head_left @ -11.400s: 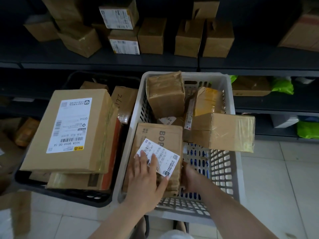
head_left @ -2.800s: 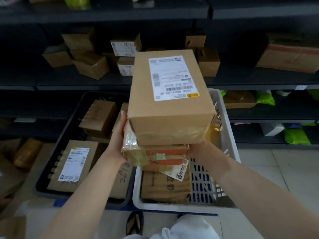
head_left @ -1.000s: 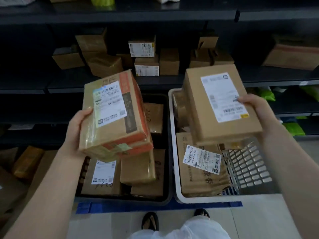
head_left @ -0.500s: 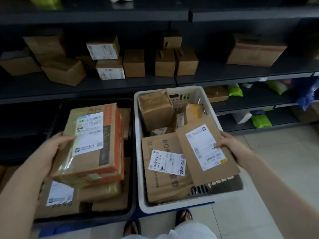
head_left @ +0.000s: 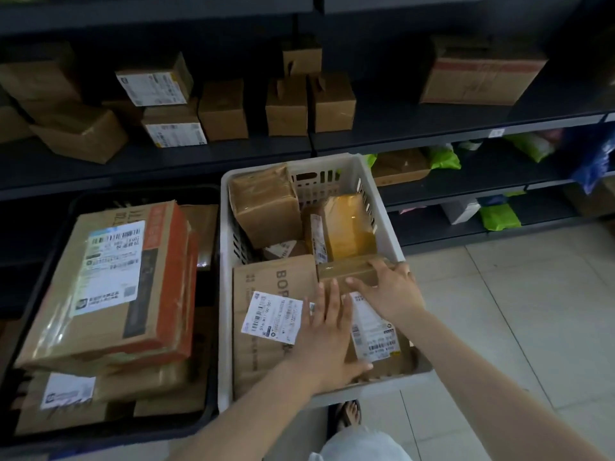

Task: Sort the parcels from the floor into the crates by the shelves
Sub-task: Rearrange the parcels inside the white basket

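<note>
A white crate [head_left: 226, 294] and a black crate [head_left: 139, 194] stand side by side on the floor before the shelves. A brown labelled box [head_left: 374, 331] lies in the white crate's near right corner, beside a flat carton with a white label [head_left: 271, 314]. My left hand [head_left: 327, 331] rests flat on the box's left side, fingers apart. My right hand [head_left: 389, 291] grips the box's far end. An orange-striped parcel [head_left: 109, 287] lies on top of the pile in the black crate, with no hand on it.
Dark shelves behind the crates carry several small cardboard boxes [head_left: 223, 109]; lower shelves at right hold green bags [head_left: 499, 216]. Pale floor tiles [head_left: 515, 327] stretch to the right. My sandalled foot [head_left: 347, 412] shows below the white crate.
My left hand has let go of the orange-striped parcel, now lying in the black crate, and crossed to the white crate. The labelled box has come down into that crate under both hands.
</note>
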